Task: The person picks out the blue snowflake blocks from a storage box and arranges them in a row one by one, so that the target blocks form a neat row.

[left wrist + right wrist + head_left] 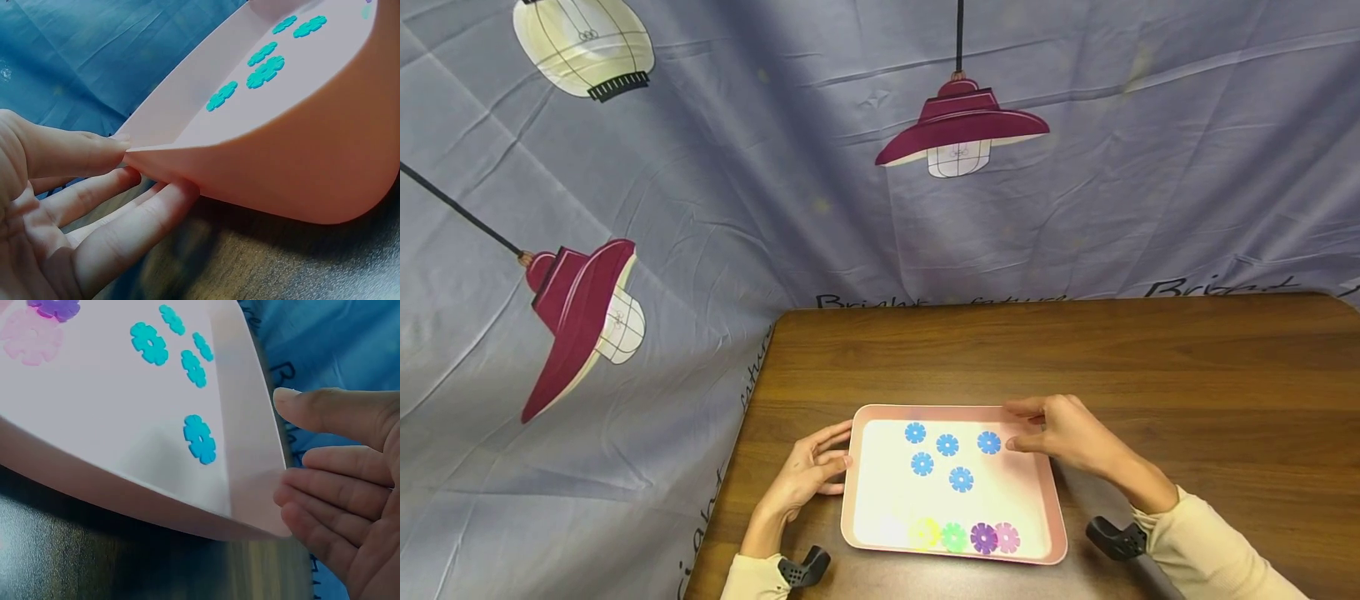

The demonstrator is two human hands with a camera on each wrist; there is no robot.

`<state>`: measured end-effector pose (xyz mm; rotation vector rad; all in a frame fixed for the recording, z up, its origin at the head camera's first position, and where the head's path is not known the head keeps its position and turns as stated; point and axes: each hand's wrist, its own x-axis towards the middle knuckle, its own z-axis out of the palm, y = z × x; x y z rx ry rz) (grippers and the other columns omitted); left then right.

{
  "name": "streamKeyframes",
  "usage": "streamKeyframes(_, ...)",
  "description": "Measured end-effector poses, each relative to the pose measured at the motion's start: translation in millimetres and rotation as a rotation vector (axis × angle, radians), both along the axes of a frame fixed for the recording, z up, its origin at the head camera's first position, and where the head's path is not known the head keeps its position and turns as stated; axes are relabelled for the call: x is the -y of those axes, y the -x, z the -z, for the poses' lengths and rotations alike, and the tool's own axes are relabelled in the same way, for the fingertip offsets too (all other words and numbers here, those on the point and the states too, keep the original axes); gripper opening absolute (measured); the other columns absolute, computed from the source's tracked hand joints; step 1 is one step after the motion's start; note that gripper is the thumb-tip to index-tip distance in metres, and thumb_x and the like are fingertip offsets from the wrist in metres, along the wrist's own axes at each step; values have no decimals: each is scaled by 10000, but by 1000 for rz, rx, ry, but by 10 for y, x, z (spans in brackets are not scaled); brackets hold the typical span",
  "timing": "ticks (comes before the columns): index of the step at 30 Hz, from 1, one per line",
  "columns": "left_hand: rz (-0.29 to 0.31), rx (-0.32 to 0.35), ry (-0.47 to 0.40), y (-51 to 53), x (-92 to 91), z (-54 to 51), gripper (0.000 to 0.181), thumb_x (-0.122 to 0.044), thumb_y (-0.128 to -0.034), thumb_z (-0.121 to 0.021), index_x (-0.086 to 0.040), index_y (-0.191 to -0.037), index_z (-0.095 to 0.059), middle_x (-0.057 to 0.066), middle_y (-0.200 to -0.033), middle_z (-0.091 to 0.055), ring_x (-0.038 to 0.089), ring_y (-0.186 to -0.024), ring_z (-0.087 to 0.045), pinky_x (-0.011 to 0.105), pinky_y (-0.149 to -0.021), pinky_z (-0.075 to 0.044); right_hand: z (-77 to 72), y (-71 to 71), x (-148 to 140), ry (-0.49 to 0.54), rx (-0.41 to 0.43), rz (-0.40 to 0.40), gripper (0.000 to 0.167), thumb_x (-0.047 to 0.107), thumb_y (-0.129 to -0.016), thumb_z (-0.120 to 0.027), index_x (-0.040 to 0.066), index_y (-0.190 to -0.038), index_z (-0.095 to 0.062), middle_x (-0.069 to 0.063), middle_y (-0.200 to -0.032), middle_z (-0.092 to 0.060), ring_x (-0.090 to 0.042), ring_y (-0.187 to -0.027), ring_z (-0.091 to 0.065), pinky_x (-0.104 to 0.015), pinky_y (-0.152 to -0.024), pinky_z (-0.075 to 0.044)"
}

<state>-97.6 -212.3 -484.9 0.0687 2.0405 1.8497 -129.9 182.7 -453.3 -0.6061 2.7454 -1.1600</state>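
Note:
A shallow pink tray (1057, 521) lies on the table with several blue notched plastic discs (961, 479) scattered over its far half. Along its near side is a row of discs: yellow (926, 533), green (954, 537), purple (984, 538) and pink (1007, 538); the last two overlap. My left hand (805, 477) pinches the tray's left wall, thumb at the rim and fingertips against the outside. At the far right corner, my right hand (1067, 435) has its fingers extended by the tray's outer wall. Its thumb stands apart from them, near the rim.
The brown wooden table (1225, 400) extends behind the tray and to its right. A grey-blue curtain (820, 167) printed with lamps hangs along the table's back and left edges. Black wrist mounts (805, 568) sit by both sleeves.

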Motion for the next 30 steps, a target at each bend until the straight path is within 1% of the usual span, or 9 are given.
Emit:
streamKeyframes(4, 0, -1, 0, 1, 0, -5, 590, -9, -932, -643, -11, -1474, -409, 271, -1480, -393, 376, -1149, -601, 432, -703, -603, 4, 14, 48, 11, 24, -16, 516, 206, -762, -847, -45, -1184, -684, -149, -1123, -709, -305, -961, -695, -433, -802, -583)
streamKeyframes(8, -1, -4, -5, -1, -5, -9, 590, -6, -933, -643, -4, -1473, -407, 275, -1480, -391, 391, -1156, -594, 449, -705, -601, 26, 40, 99, 9, 23, -37, 513, 191, -746, -850, -55, -1166, -690, -160, -1110, -711, -306, -945, -700, -415, -799, -586)
streamKeyframes(16, -3, 2, -7, -5, -4, -4, 593, -9, -928, -651, -7, -1471, -413, 276, -1479, -392, 391, -1160, -592, 447, -705, -602, 127, 76, 180, 6, 25, -52, 490, 185, -707, -869, -36, -1118, -721, -145, -1090, -719, -259, -929, -701, -396, -782, -590)
streamKeyframes(21, -6, 5, -6, -9, 1, 6, 595, -18, -927, -656, -10, -1470, -415, 275, -1479, -393, 389, -1164, -588, 450, -696, -603, 158, 56, 224, 15, 56, -44, 502, 166, -697, -878, -34, -1128, -717, -146, -1075, -722, -218, -893, -693, -322, -731, -589)
streamKeyframes(25, -5, 11, -14, -11, 4, 15, 598, -22, -930, -654, -12, -1475, -409, 275, -1480, -389, 389, -1172, -581, 462, -688, -602, 181, 40, 246, 11, 72, -39, 512, 151, -691, -884, -28, -1140, -713, -126, -1076, -726, -178, -857, -657, -250, -684, -559)
streamKeyframes(30, -2, 11, -20, -8, 10, 22, 595, -13, -929, -649, -10, -1474, -409, 274, -1476, -396, 395, -1174, -578, 462, -686, -602, 230, 41, 274, -5, 43, -47, 474, 122, -696, -878, -13, -1124, -724, -96, -1094, -726, -153, -829, -629, -231, -664, -542)
